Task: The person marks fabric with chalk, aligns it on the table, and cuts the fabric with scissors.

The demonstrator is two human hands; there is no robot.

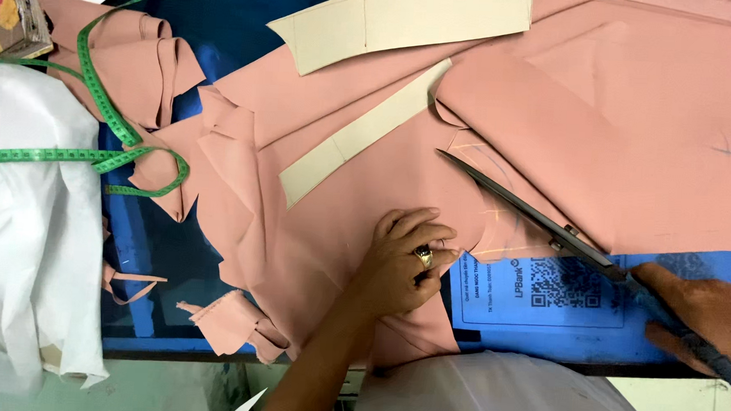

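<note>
Cutting into pink fabric [369,123] spread over a blue table [150,237]: right hand [698,314] is wrapped around the scissors [529,213] handles, blades lying along a chalk line. Left hand [400,256], fingers curled, presses the cloth flat just beside the cut. Two cream pattern pieces [406,22] sit on top, green tape measure [97,148] off left.

A tailoring workshop. A blue worktop [166,246] is spread with pink cloth [632,118], with cut scraps [229,323] off its left edge. On the cloth lie cream paper patterns [406,22], and long shears [529,214] cut along chalk lines at its lower edge. A green tape measure [99,103] snakes left of the cloth, over white fabric [27,240].
</note>
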